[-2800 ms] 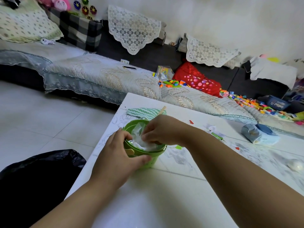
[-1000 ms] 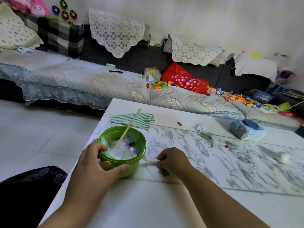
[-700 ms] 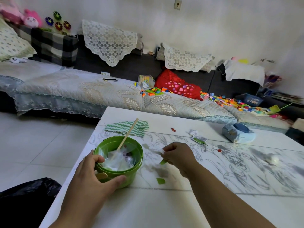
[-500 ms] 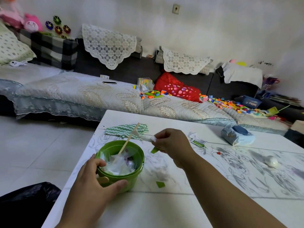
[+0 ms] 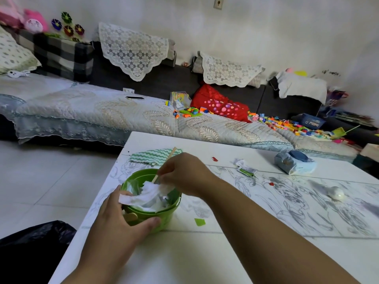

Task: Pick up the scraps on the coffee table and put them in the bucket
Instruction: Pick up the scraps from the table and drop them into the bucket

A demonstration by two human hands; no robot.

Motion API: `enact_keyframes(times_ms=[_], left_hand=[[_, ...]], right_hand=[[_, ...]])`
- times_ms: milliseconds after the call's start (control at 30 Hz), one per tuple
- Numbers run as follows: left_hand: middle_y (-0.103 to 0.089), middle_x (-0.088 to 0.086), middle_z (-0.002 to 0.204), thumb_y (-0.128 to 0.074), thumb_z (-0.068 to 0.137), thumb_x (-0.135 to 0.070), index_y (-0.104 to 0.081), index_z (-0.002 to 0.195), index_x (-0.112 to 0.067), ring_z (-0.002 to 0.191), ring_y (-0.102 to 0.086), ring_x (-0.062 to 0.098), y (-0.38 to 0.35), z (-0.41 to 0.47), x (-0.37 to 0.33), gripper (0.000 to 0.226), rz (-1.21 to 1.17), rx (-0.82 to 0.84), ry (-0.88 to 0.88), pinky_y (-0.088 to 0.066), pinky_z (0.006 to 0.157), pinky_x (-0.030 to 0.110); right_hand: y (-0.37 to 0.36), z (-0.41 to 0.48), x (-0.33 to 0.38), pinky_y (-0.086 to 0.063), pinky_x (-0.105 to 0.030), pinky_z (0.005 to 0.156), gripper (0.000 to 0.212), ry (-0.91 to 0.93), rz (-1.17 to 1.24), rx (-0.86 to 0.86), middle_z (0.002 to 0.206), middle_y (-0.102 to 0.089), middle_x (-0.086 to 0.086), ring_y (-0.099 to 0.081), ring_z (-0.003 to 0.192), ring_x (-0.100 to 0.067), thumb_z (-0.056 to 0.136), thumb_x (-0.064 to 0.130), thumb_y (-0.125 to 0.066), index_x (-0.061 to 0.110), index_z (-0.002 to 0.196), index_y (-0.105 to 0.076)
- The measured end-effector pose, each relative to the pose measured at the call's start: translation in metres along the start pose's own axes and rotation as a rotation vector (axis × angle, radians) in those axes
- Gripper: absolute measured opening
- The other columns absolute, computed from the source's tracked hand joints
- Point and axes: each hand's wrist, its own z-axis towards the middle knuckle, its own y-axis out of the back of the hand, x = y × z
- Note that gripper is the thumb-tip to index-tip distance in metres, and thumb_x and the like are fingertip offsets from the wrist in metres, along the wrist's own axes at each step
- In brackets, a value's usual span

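Observation:
A small green bucket stands near the left edge of the white coffee table. It holds crumpled white tissue and a wooden stick leaning out. My left hand grips the bucket's near side. Over the bucket's rim, my right hand pinches white tissue with its fingertips. A green paper scrap lies just right of the bucket. Small red scraps and a torn green-and-white wrapper lie farther back on the table.
A green-and-white zigzag cloth lies behind the bucket. A blue wipes pack and a white ball sit at the right. A black bag is on the floor at the left. A sofa strewn with toy bricks stands beyond.
My right hand picked scraps off the table to the right of the bucket, lifted them and moved left over the bucket's rim. My left hand kept its hold on the bucket.

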Motion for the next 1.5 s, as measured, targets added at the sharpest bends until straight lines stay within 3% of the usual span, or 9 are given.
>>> enact_keyframes(times_ms=[167,333,533,667,800,1100,1233,1333,1500], left_hand=[[-0.052,-0.002,0.113,-0.086,0.055,-0.035,-0.044,0.103,-0.035,0.095,-0.056,0.013,0.0,0.0,0.0,0.064,0.037,0.009,0.0,-0.041,0.073,0.031],[-0.051,-0.004,0.11,-0.086,0.055,-0.037,-0.043,0.103,-0.037,0.095,-0.055,0.015,-0.001,0.0,0.0,0.065,0.053,0.003,-0.001,-0.041,0.073,0.033],[-0.05,-0.006,0.109,-0.086,0.054,-0.04,-0.04,0.101,-0.041,0.096,-0.057,0.016,-0.003,0.0,0.0,0.065,0.064,0.012,0.002,-0.042,0.074,0.034],[-0.05,-0.005,0.11,-0.086,0.055,-0.039,-0.041,0.102,-0.039,0.096,-0.055,0.016,-0.003,0.001,0.0,0.065,0.076,0.008,-0.008,-0.042,0.074,0.035],[-0.05,-0.003,0.112,-0.086,0.056,-0.036,-0.042,0.104,-0.036,0.097,-0.053,0.016,-0.004,0.002,-0.001,0.065,0.066,0.01,-0.023,-0.04,0.073,0.034],[-0.051,-0.001,0.114,-0.088,0.053,-0.034,-0.043,0.103,-0.037,0.089,-0.06,0.009,-0.01,0.005,-0.004,0.067,0.027,0.038,-0.006,-0.041,0.073,0.031],[-0.053,0.001,0.111,-0.09,0.051,-0.028,-0.046,0.096,-0.036,0.082,-0.056,-0.001,-0.019,0.002,-0.01,0.063,0.006,0.056,-0.011,-0.041,0.065,0.025],[-0.056,0.0,0.107,-0.091,0.045,-0.025,-0.046,0.087,-0.038,0.079,-0.06,0.002,-0.026,-0.002,-0.015,0.063,-0.004,0.096,-0.003,-0.042,0.062,0.022],[-0.06,0.007,0.108,-0.094,0.035,-0.029,-0.049,0.085,-0.033,0.078,-0.063,0.013,-0.043,0.0,-0.023,0.067,-0.068,0.155,0.047,-0.042,0.059,0.023]], right_hand=[[0.014,-0.009,-0.048,-0.048,-0.021,0.072,0.024,-0.153,0.055,-0.169,0.104,-0.074,-0.003,-0.064,0.079,-0.012,0.079,0.016,-0.068,0.016,0.102,-0.075],[-0.004,-0.038,-0.097,-0.048,-0.029,0.095,0.04,-0.378,-0.133,0.167,0.116,-0.068,-0.001,-0.062,0.107,-0.018,0.073,0.031,-0.076,0.019,0.111,-0.071],[-0.041,-0.058,-0.111,-0.055,-0.027,0.076,0.021,-0.459,0.081,0.048,0.075,-0.067,0.007,-0.064,0.068,-0.009,0.069,0.027,-0.076,0.024,0.089,-0.073],[-0.042,-0.054,-0.114,-0.047,-0.02,0.059,0.008,-0.445,0.077,0.05,0.068,-0.063,0.009,-0.058,0.062,-0.006,0.072,0.024,-0.074,0.026,0.073,-0.066],[-0.037,-0.049,-0.113,-0.042,-0.018,0.053,0.019,-0.426,0.041,0.065,0.063,-0.059,0.01,-0.053,0.059,-0.003,0.072,0.022,-0.072,0.024,0.063,-0.055],[0.008,-0.047,-0.055,-0.046,-0.026,0.062,0.013,-0.249,0.589,-0.278,0.074,-0.072,-0.005,-0.054,0.057,-0.007,0.077,0.022,-0.075,0.016,0.069,-0.067],[0.003,-0.043,-0.03,-0.042,-0.016,0.056,0.011,-0.18,0.47,-0.181,0.06,-0.062,0.01,-0.05,0.051,0.004,0.078,0.026,-0.073,0.023,0.069,-0.067],[-0.007,-0.049,-0.033,-0.045,-0.015,0.063,0.009,-0.162,0.401,-0.136,0.07,-0.065,0.012,-0.057,0.064,0.003,0.081,0.03,-0.069,0.023,0.082,-0.072],[0.009,-0.068,-0.07,-0.041,-0.004,0.059,0.015,-0.231,0.473,-0.278,0.069,-0.067,0.018,-0.057,0.066,0.008,0.081,0.029,-0.067,0.033,0.067,-0.069]])
